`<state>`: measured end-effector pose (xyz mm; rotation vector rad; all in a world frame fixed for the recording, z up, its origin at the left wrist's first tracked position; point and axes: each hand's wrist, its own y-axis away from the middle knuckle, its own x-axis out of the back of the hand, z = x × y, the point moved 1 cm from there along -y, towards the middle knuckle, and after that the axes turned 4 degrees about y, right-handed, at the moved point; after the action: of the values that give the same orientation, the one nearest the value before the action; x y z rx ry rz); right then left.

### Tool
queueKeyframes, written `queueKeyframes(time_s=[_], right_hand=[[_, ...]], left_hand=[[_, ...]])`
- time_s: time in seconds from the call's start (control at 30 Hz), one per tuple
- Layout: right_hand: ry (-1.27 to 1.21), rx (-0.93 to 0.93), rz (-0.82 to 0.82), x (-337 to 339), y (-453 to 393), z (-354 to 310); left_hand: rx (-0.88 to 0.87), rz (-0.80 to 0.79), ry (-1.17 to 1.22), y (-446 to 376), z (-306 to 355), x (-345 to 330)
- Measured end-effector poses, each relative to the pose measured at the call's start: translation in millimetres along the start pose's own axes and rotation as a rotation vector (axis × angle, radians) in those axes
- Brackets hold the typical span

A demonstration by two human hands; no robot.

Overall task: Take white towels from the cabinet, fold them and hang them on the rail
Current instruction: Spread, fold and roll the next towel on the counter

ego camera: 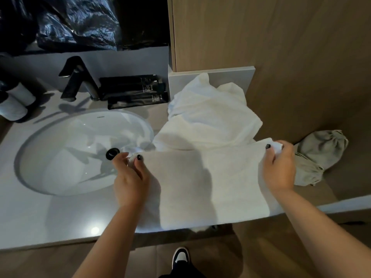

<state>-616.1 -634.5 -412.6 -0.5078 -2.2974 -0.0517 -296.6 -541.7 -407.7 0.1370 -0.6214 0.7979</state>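
Note:
A white towel [202, 185] lies spread flat on the pale vanity counter [60, 223], right of the sink, its near edge at the counter's front. My left hand [130, 177] pinches its far left corner beside the basin. Its far right corner is pinched by my right hand [279, 167]. Behind it a second white towel [212, 115] lies crumpled in a heap against the wooden wall. No rail or cabinet is in view.
An oval white sink [80, 149] with a black drain and black tap [78, 79] fills the left. Black toiletry tubes [132, 91] lie behind it, white cups [14, 103] at far left. A grey drawstring bag [319, 155] sits at the right edge.

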Motion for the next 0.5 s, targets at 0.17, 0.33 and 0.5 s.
queueKeyframes(time_s=[0.17,0.33,0.5], right_hand=[[-0.065,0.023,-0.022,21,20,-13],[0.14,0.064,0.032,0,39,-18],[0.289,0.784,-0.265,-30,110,-38]], left_hand=[[-0.029,0.068,0.038,15,-7,26],[0.119,0.011,-0.064,23,-21,34],[-0.304,-0.286,-0.277,76,-16,12]])
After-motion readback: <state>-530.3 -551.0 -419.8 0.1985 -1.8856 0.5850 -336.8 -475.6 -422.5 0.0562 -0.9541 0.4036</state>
